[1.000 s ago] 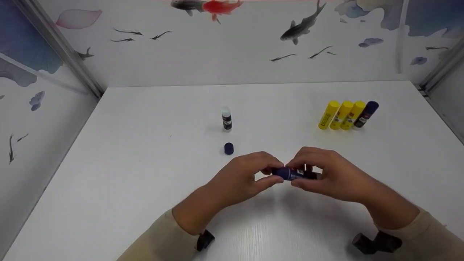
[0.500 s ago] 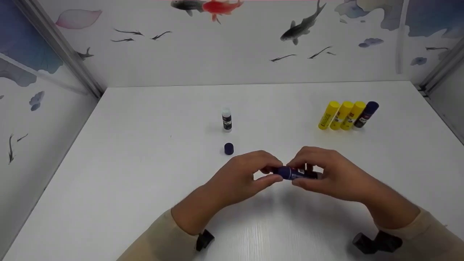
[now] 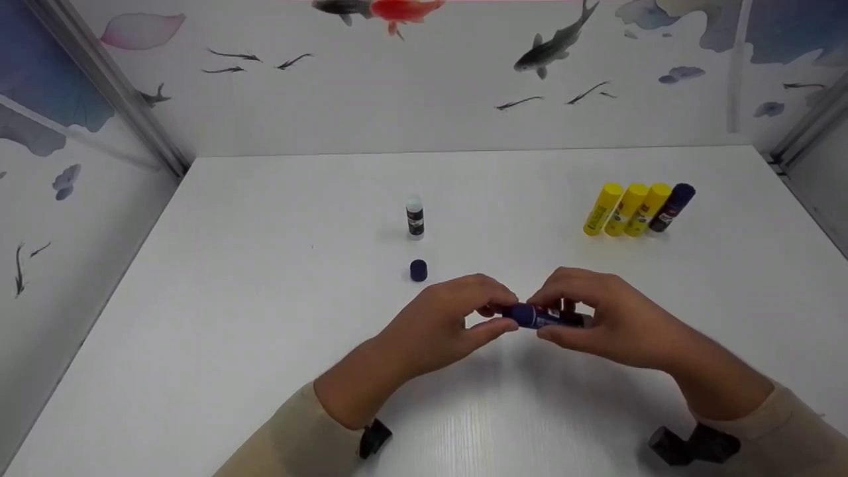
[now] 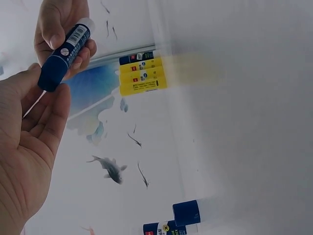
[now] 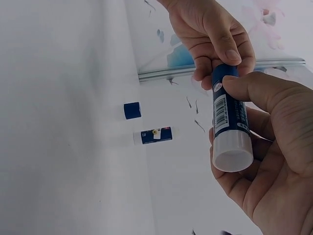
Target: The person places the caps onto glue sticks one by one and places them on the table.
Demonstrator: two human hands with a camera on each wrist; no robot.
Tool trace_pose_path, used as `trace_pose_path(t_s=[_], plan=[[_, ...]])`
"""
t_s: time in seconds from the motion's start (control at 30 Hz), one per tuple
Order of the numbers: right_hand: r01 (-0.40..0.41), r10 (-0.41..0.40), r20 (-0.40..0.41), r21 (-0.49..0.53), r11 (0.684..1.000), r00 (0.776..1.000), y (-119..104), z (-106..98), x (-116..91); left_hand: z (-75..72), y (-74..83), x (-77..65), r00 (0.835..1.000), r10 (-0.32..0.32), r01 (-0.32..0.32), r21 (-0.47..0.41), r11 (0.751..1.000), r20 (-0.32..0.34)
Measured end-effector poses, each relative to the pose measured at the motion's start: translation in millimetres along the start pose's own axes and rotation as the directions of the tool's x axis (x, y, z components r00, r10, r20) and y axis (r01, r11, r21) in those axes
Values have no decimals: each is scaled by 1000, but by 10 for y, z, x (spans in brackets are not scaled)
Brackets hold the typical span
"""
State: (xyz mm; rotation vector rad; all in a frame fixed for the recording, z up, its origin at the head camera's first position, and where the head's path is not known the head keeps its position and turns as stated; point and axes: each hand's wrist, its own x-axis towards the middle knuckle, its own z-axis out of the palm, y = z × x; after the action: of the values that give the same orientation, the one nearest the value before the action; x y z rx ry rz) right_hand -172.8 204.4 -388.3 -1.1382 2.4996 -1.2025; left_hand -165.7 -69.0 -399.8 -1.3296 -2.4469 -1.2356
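A dark blue glue stick (image 3: pixel 546 317) with a barcode label is held sideways between both hands, above the table. My left hand (image 3: pixel 440 321) pinches its blue cap (image 4: pixel 53 73) between thumb and fingertips. The label-covered body (image 5: pixel 229 110) is gripped by my right hand (image 3: pixel 606 318), whose thumb lies along it. In the right wrist view the white hollow base (image 5: pixel 233 152) faces the camera. Beyond the left hand, an uncapped glue stick (image 3: pixel 415 217) stands upright, its loose blue cap (image 3: pixel 418 270) on the table just in front of it.
At the back right, three yellow glue sticks (image 3: pixel 636 210) and a dark blue one (image 3: pixel 672 208) stand in a close row. A white wall (image 3: pixel 397 99) with painted fish rises behind the white table (image 3: pixel 232 278). Black wrist devices (image 3: pixel 692 445) sit at the sleeves.
Both hands and the glue stick stay almost where they were, shifting very slightly to the right. The cap remains on the held stick, and the standing things have not moved.
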Motion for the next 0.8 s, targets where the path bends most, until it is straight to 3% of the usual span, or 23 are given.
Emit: trace_pose_path(t_s=[0.33, 0.8], plan=[[-51, 50, -16, -22, 998, 999, -8, -59, -81, 3, 23, 18, 1000, -3, 3, 9, 1000, -11], [-97, 84, -118, -105, 990, 989, 25, -191, -206, -77, 0, -42, 999, -44, 44, 37, 998, -19]])
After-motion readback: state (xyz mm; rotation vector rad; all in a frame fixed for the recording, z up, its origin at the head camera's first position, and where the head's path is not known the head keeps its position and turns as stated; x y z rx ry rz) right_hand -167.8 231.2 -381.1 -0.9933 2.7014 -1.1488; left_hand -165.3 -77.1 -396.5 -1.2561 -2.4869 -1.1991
